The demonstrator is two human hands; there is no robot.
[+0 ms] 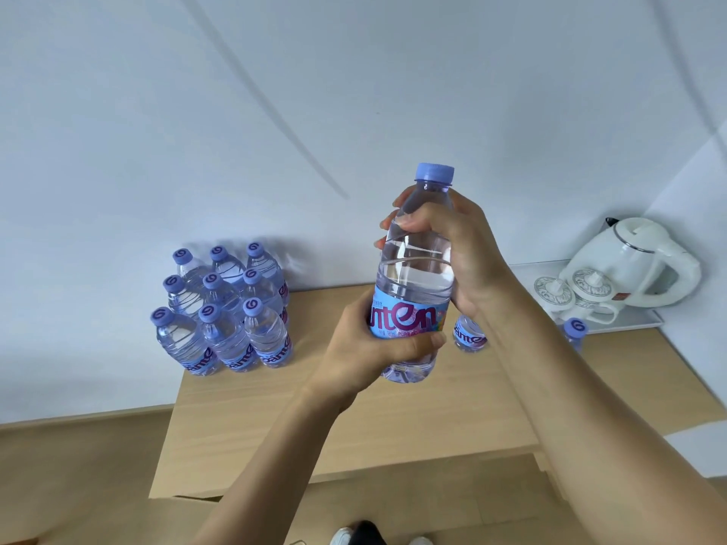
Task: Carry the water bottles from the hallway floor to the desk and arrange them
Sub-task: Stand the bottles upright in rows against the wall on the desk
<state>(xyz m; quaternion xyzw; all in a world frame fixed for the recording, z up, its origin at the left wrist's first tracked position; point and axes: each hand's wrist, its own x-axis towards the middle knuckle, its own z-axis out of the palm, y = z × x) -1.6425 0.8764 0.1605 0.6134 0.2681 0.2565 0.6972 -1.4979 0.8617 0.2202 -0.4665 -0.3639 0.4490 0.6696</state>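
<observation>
**One bottle up in both hands**

We see our right hand [456, 249] fingers [409, 222] wrapped round the held bottle [417, 269], left hand [366, 348] clasping its label, above the bench [275, 426]. Nine bottles [224, 308] cluster at the back-left corner; kettle [637, 261] back-right.

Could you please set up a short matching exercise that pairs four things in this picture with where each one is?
Things:
1. held bottle
2. block of nine bottles
3. kettle
4. lidded cups

Places:
A. on the white tray, in front of the kettle
B. far left of the desk
C. between left hand and right hand
D. far right corner, by the wall

Pairs: 1-C, 2-B, 3-D, 4-A
</observation>
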